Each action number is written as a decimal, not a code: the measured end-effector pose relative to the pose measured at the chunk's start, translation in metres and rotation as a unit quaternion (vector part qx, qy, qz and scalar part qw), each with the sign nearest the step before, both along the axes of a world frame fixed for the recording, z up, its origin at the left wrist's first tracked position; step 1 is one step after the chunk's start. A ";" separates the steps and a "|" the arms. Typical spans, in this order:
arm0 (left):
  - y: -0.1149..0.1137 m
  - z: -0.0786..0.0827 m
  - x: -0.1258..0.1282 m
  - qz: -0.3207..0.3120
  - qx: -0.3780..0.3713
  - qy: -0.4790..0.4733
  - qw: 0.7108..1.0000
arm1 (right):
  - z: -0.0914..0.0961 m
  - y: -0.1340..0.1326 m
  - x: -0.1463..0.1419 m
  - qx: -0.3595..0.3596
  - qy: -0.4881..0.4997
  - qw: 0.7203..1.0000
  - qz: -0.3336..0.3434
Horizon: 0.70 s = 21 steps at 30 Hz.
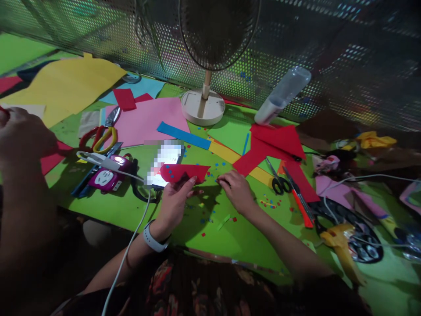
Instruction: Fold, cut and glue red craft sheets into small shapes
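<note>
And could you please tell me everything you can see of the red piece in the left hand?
The red piece is a thin, flat strip, matt like paper or felt; I cannot tell which. Its left end is rounded and bears a few small blue bits; its right end is cut at a slant. The left hand grips its lower edge above the green table, and in this view it covers part of the lit phone.

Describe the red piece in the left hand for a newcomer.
Start at the fan standing on the green table, then come nearer to the left hand with the pale wristband. It holds the red piece, whose small blue dots set it apart from the plain red sheets.
</note>
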<state>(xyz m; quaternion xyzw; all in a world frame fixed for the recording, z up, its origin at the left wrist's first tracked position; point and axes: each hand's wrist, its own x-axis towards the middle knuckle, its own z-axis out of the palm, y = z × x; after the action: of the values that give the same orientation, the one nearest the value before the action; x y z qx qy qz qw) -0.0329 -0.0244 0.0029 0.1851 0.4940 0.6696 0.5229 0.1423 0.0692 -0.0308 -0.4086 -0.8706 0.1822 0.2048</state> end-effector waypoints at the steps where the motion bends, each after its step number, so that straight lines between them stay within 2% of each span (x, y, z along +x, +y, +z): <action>1: 0.000 0.000 0.000 0.001 -0.001 0.000 1.000 | -0.002 0.000 -0.001 0.006 -0.002 1.000 0.001; 8: 0.001 0.001 0.001 -0.001 -0.008 0.003 1.000 | -0.001 0.001 -0.003 0.032 -0.010 0.999 0.002; 21: 0.002 0.000 0.000 -0.001 -0.003 -0.004 1.000 | 0.002 0.003 -0.005 -0.008 0.006 1.000 -0.015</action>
<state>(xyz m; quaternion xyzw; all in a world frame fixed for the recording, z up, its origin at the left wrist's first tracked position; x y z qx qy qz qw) -0.0324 -0.0229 0.0033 0.1818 0.4936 0.6682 0.5261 0.1371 0.0724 -0.0286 -0.4219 -0.8619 0.1883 0.2091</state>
